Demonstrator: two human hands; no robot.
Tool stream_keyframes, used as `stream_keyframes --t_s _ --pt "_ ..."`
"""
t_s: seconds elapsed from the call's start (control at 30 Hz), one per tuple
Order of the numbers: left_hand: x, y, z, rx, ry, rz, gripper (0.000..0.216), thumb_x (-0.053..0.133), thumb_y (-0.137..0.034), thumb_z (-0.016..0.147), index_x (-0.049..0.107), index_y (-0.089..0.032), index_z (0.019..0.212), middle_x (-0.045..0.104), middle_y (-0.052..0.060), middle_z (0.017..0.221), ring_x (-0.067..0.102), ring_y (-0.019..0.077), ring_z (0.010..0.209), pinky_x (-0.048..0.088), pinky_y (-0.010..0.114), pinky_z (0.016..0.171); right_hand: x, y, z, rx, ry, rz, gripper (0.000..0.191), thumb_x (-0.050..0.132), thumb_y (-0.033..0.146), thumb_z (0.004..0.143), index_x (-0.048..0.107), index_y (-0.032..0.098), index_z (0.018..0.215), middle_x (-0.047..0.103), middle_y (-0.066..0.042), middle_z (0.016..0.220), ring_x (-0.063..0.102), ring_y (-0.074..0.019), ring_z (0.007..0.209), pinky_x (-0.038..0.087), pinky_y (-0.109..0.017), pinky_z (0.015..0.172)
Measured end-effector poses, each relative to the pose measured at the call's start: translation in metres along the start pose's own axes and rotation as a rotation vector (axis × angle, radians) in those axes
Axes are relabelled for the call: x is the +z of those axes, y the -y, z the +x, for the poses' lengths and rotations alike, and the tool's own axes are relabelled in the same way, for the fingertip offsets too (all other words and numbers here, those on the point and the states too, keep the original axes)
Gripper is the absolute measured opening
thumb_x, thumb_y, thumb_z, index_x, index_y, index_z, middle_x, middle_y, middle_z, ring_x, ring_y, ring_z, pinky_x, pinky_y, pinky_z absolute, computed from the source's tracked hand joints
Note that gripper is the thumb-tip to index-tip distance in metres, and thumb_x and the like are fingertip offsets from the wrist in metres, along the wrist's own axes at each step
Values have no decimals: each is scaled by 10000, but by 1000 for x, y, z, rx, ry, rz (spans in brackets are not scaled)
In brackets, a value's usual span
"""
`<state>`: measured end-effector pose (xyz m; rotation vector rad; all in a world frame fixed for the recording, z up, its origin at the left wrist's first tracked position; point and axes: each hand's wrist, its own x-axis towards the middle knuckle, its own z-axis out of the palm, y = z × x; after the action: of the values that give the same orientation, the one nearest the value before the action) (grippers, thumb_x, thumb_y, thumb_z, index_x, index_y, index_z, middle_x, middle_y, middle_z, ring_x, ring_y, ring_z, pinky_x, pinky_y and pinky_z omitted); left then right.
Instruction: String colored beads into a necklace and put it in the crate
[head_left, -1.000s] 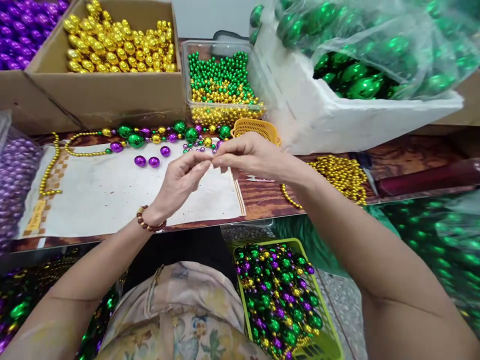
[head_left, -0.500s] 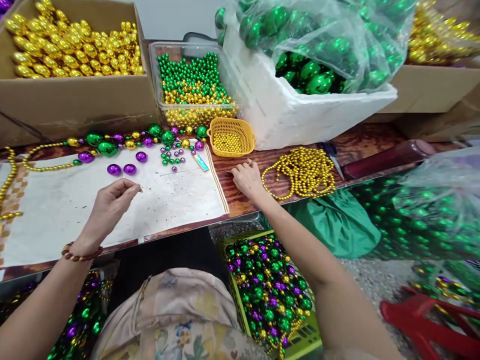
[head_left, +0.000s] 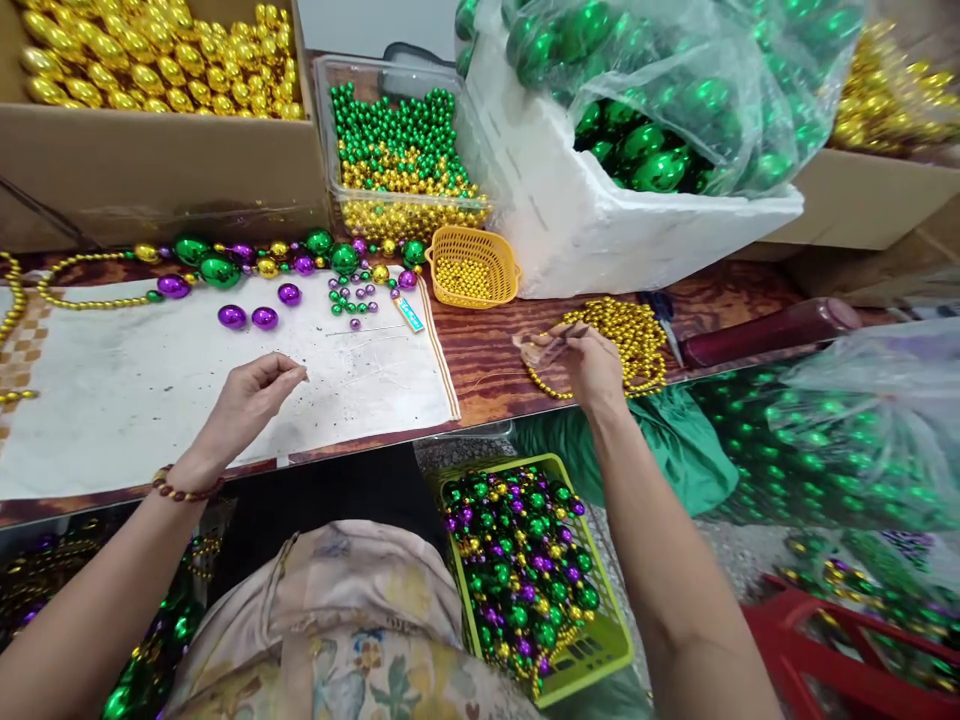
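My left hand (head_left: 259, 400) is over the white cloth (head_left: 150, 400), thumb and fingers pinched together. What sits in the pinch is too small to make out. A fine pale thread (head_left: 367, 372) lies on the cloth to its right. My right hand (head_left: 594, 365) is above the pile of gold bead strands (head_left: 626, 335), its fingers smeared by motion; whether they hold anything does not show. Ahead of my left hand are loose purple beads (head_left: 264, 318), small green and purple beads (head_left: 352, 295), a needle-like line (head_left: 364, 331) and a small blue-and-white packet (head_left: 409, 314).
A yellow basket (head_left: 474, 268) of small gold beads stands behind the cloth. Farther back are a clear bin (head_left: 409, 200), a cardboard box (head_left: 165, 165) and a foam box (head_left: 637, 245). Scissors (head_left: 670, 325) and a dark red bottle-like object (head_left: 772, 333) lie right. A green crate (head_left: 611, 600) stands below.
My right hand has moved right, from the bare wood beside the cloth to over the gold strands. My left hand stays pinched over the cloth, and the view has shifted slightly.
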<state>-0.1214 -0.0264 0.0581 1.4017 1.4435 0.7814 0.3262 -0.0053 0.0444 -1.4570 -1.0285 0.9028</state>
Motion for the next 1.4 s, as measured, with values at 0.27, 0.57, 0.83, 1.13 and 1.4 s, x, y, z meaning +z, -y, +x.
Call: stream_keyframes --t_s 0.27,0.57,0.83,1.13,1.4 --pt "-4 2 -1 -3 -17 12 272 642 -451 866 643 -181 834 396 -33 603 295 90 534 228 214 469 -16 -24 -13 -11 175 -851 277 472 315 881 656 166 1026 676 -100 881 644 -240 774 509 -338 705" --pt "-5 17 -1 -15 -22 -27 276 662 -466 854 659 -190 840 410 -32 595 305 87 520 228 211 456 -5 -19 -55 -60 365 -1575 417 484 335 997 567 257 1398 720 -122 1053 690 -272 874 459 -304 674" --pt "-11 24 -4 -32 -56 -50 238 654 -421 870 653 -187 829 390 -38 580 292 80 513 223 206 458 19 -14 -55 -40 376 -1805 297 408 262 1021 596 129 1208 686 -163 1149 716 -279 921 437 -287 605" --pt "-13 22 -11 -23 -68 -88 256 648 -411 861 636 -166 790 367 -49 556 271 71 497 201 213 453 31 -25 -48 -16 403 -1767 302 374 250 1052 616 96 1147 712 -205 1076 735 -320 884 484 -317 670" --pt "-17 41 -13 -64 -96 -139 253 649 -409 844 623 -170 767 333 -66 526 249 65 468 184 223 439 48 -4 -51 -73 268 -1587 319 468 347 1011 611 130 1197 739 -188 986 707 -313 792 437 -331 625"
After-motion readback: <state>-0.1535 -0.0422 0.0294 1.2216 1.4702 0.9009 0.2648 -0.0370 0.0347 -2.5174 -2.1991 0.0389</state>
